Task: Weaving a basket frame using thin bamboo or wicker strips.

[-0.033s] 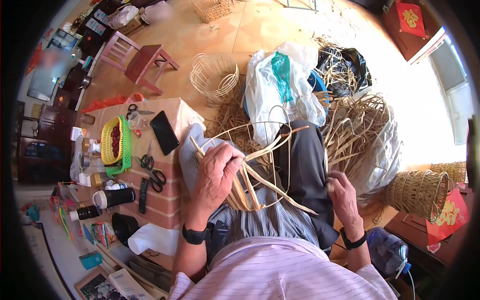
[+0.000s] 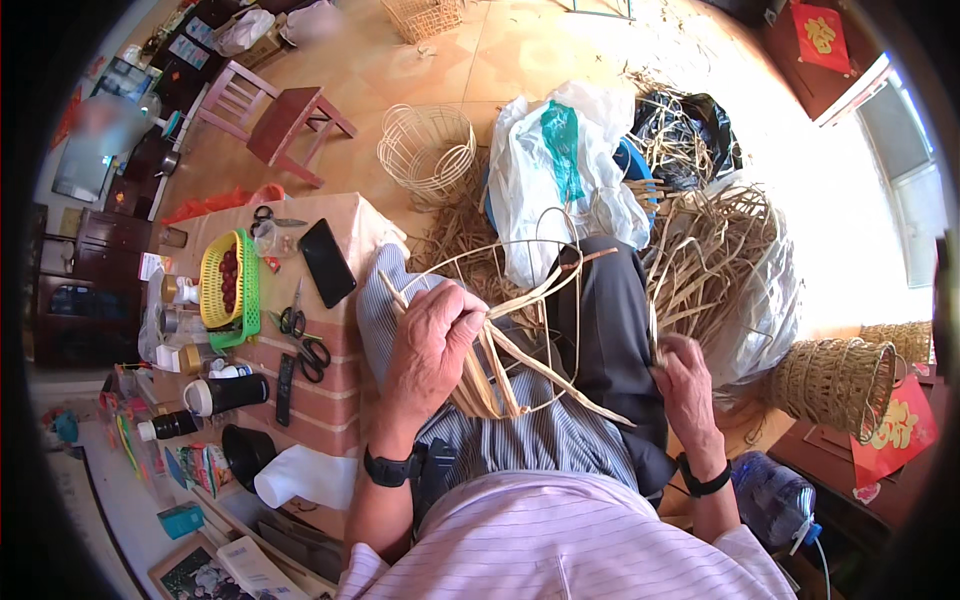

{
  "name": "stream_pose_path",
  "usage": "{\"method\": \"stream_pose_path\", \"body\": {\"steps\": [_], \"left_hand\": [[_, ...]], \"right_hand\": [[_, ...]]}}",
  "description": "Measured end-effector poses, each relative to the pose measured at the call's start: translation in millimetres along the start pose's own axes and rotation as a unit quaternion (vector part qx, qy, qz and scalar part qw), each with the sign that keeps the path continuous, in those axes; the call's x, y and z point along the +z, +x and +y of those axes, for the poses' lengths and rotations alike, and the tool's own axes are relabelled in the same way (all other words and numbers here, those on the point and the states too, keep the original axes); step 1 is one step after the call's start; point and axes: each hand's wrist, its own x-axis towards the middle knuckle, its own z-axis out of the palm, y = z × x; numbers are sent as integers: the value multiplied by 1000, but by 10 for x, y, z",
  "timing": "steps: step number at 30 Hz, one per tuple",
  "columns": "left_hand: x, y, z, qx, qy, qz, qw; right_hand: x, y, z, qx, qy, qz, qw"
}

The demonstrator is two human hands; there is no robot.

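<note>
"Basket frame [image 2: 480, 388]: held how?"

"Left hand [image 2: 437, 332] pinches its strips [image 2: 545, 373]. Right hand [image 2: 687, 388] curled, right of the dark trouser leg [image 2: 612, 330]; blurred, grip can't tell."

"Place, progress?"

"Left of that leg, partly overlapping. Near side looks strip-filled; far side left bare."

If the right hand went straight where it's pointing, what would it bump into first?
Probably the dark trouser leg, since the right hand points up and left toward it, though depth is unclear.

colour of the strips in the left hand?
Pale straw-tan strips; best seen in the head view.
</note>
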Motion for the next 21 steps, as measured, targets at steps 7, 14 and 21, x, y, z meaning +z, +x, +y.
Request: {"method": "stream_pose_path", "body": {"steps": [7,14,21], "left_hand": [[14,68,-21,-12,-10,-13,1000],[-16,26,48,-26,-8,-13,1000],[52,-135,135,-3,18,-15,1000]], "right_hand": [[-64,483,-435,150,309,104,934],[-294,942,-788,42,268,96,958],[-17,865,-1085,-29,339,-62,938]]}}
